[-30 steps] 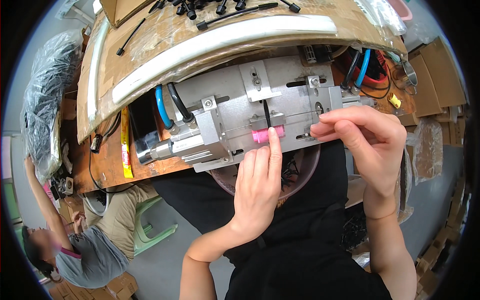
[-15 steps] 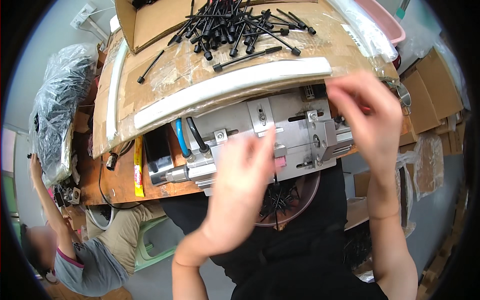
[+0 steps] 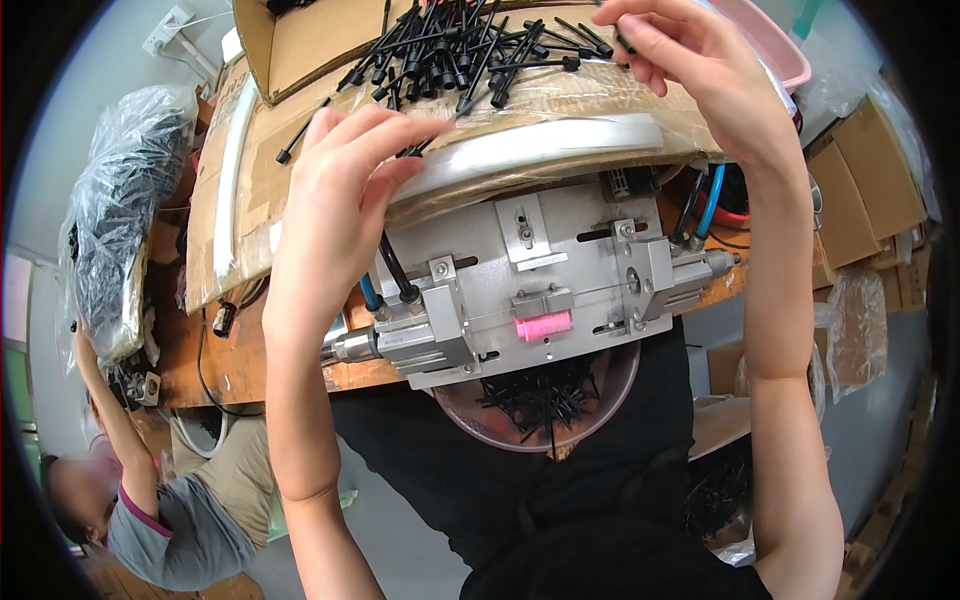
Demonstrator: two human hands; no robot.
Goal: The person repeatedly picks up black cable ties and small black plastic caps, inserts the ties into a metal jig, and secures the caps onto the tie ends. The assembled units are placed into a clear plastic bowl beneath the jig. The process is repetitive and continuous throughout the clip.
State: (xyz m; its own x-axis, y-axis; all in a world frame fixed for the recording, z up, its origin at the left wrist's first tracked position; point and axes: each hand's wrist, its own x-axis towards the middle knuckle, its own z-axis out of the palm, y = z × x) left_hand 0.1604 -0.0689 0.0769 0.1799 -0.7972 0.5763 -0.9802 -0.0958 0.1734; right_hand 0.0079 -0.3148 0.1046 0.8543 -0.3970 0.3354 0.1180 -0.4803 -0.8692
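My left hand [image 3: 345, 175] is over the near left side of the pile of black rods [image 3: 450, 50], its thumb and index finger closed round a black rod [image 3: 418, 148]. The hand covers most of that rod. At the right end of the pile, my right hand [image 3: 690, 60] pinches another black rod [image 3: 625, 40], of which only a short piece shows. Below both hands sits a metal clamping fixture [image 3: 520, 225] with a block on either side and a pink piece [image 3: 544, 325] at its front middle.
The rods lie on a taped cardboard sheet [image 3: 330, 185] with a white padded strip [image 3: 540, 145]. A bowl [image 3: 470, 430] of black parts is under the fixture's front edge. Blue and black hoses [image 3: 710, 205] run into the fixture. At left, a co-worker [image 3: 190, 520] reaches toward a plastic-wrapped bundle [image 3: 125, 200].
Both hands have moved up from the fixture to the rod pile, the left one also leftward. The rod lying along the pile's near side is no longer there. The pink piece is now uncovered.
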